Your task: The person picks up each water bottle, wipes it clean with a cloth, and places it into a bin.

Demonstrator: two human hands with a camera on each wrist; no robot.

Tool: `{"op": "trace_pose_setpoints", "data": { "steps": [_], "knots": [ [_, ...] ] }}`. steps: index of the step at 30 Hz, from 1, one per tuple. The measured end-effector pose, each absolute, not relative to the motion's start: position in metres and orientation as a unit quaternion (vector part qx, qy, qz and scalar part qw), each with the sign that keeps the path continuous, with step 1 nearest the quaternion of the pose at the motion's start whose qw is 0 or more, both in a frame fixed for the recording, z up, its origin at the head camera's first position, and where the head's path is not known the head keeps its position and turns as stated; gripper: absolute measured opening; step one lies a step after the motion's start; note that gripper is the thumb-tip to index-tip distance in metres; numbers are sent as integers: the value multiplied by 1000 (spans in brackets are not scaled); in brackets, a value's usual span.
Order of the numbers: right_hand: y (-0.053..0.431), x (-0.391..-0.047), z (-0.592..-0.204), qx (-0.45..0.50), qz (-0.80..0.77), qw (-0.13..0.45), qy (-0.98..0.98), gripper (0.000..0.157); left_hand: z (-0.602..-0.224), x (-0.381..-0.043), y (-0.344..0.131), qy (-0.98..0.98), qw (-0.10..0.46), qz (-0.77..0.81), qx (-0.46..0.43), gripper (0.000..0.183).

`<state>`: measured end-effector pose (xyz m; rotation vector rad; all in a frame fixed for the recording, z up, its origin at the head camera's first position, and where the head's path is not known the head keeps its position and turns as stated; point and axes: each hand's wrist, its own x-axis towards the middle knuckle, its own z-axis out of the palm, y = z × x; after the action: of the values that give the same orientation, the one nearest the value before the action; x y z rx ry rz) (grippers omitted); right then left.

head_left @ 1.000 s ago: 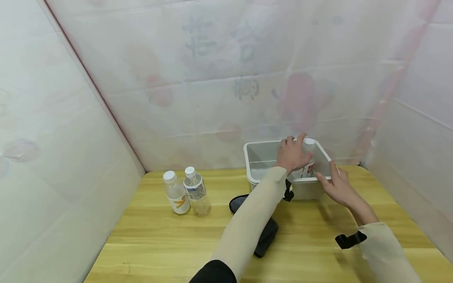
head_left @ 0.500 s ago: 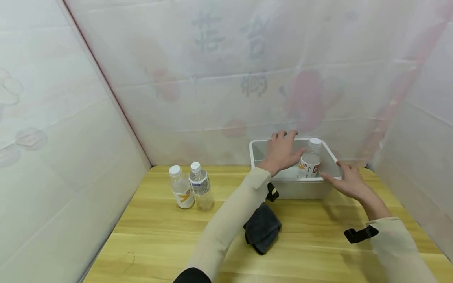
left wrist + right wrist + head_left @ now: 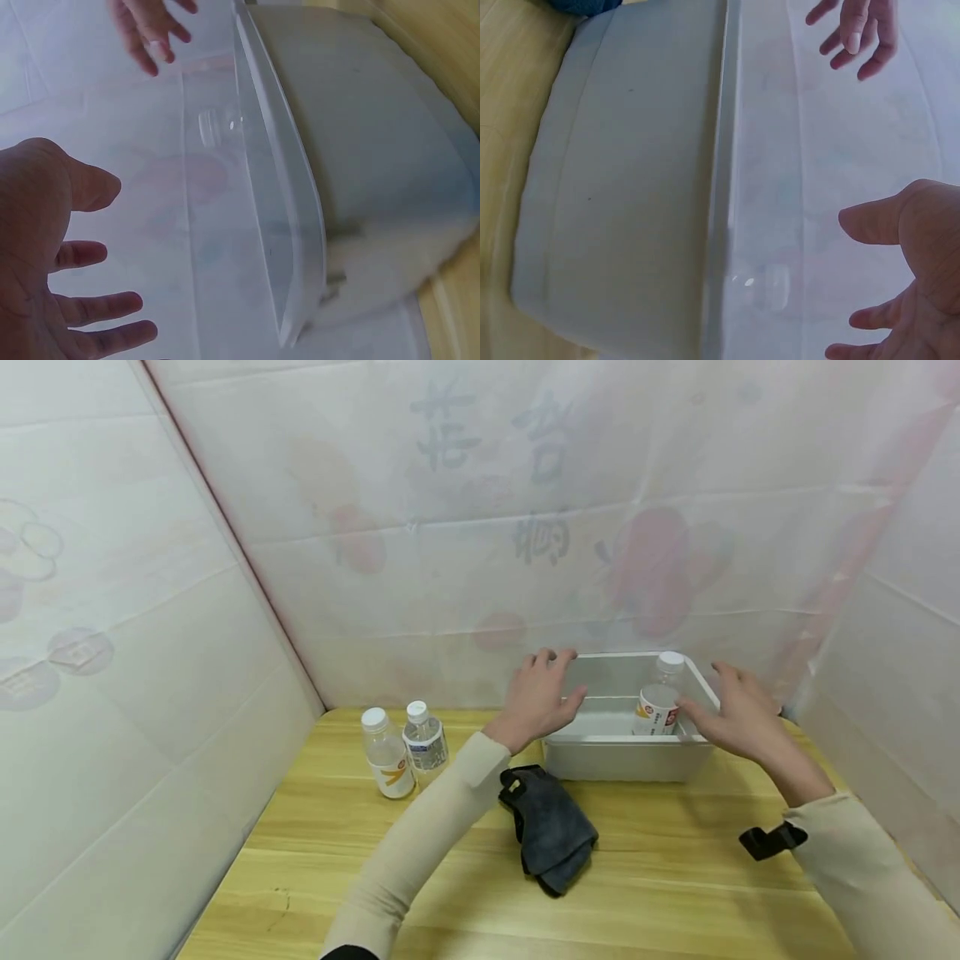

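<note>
A white plastic bin (image 3: 626,758) stands at the back right of the table in the head view. Inside it, at the right end, a clear bottle (image 3: 657,708) with a white cap and printed label stands upright. My left hand (image 3: 536,700) is at the bin's left end, fingers spread, holding nothing. Over the right end is my right hand (image 3: 738,714), its fingers loosely bent and its thumb near the bottle. Both wrist views show the bin's side wall (image 3: 375,150) and rim, with each hand (image 3: 930,247) apart from the rim and the bottle's cap (image 3: 776,287) showing above it.
Two capped bottles stand at the left: one with an orange-marked label (image 3: 388,760) and a slimmer one (image 3: 426,743), partly behind my left sleeve. A dark grey folded cloth (image 3: 551,831) lies before the bin. Printed sheeting (image 3: 465,568) walls the table's back and sides.
My left hand has moved left, away from the bottle in the bin, to the bin's left end. My right hand has let go of the right rim and risen. The cloth is now uncovered.
</note>
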<state>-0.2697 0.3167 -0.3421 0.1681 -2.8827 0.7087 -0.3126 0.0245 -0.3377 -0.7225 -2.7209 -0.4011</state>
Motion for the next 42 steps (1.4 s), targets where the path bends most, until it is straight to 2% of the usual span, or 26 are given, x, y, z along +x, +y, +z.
{"op": "trace_pose_setpoints", "data": {
  "steps": [13, 25, 33, 42],
  "knots": [
    [265, -264, -318, 137, 194, 84, -968, 85, -337, -294, -46, -927, 158, -213, -266, 51],
    [219, -250, -330, 246, 155, 136, -947, 75, -346, -264, -90, -901, 260, -211, -278, 42],
    [194, -242, -342, 285, 154, 125, -938, 71, -355, -244, -113, -878, 323, -211, -284, 38],
    [178, -238, -352, 307, 154, 94, -934, 73, -366, -232, -135, -870, 363, -216, -255, 36]
  ]
}}
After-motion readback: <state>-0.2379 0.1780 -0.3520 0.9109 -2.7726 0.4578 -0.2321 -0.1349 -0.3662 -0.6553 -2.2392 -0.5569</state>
